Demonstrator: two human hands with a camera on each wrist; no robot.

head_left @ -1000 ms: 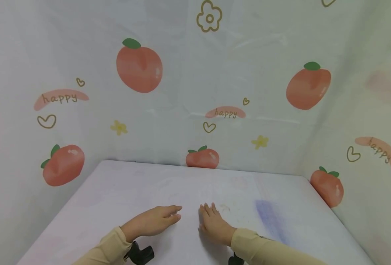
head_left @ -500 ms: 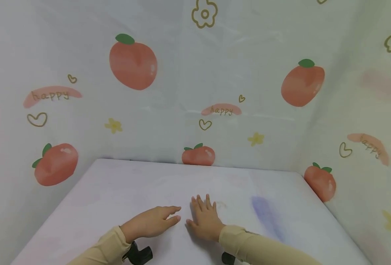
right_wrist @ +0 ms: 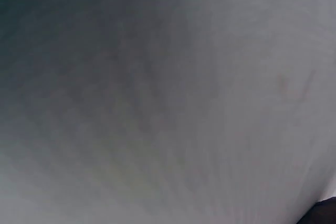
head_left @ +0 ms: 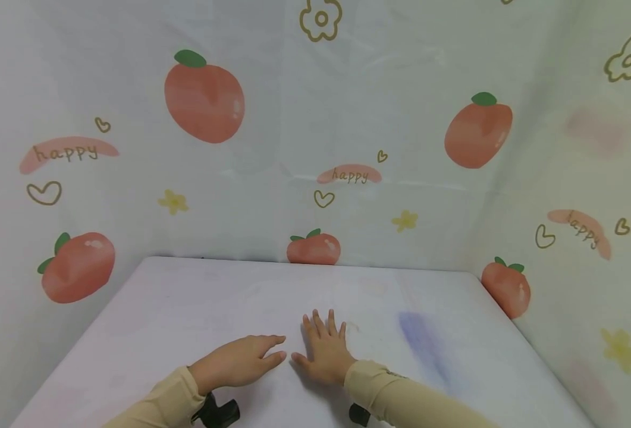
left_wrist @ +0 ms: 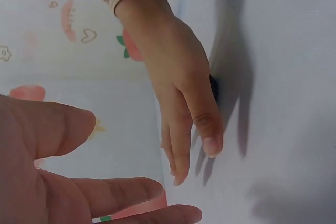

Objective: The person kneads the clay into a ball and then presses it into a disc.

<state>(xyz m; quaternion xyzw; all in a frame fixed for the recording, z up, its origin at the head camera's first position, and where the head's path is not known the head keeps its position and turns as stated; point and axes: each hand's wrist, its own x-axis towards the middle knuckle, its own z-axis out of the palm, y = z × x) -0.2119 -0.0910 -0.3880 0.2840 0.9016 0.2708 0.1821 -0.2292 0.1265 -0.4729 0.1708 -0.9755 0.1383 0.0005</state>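
Note:
Over the front middle of the white tabletop point(head_left: 197, 309), my left hand point(head_left: 237, 361) points to the right with fingers extended and thumb apart. It holds nothing. Just right of it, my right hand point(head_left: 326, 353) is palm down with its fingers spread, also holding nothing. The left wrist view shows the fingers of my left hand point(left_wrist: 68, 166) at lower left, facing the right hand point(left_wrist: 181, 77), whose shadow falls on the table beside it. The two hands are apart. A blurred, shaded white surface point(right_wrist: 210, 103) fills the right wrist view.
A white curtain point(head_left: 272, 119) printed with peaches, hearts and "happy" stands behind the table and along its sides. A bluish-purple stain point(head_left: 422, 342) marks the tabletop at right. Black wrist devices point(head_left: 219, 411) sit under both sleeves point(head_left: 401, 389).
My right hand has spread its fingers and thumb and shifted slightly left and forward. The left hand stays nearly in place. The head view has turned a little to the right.

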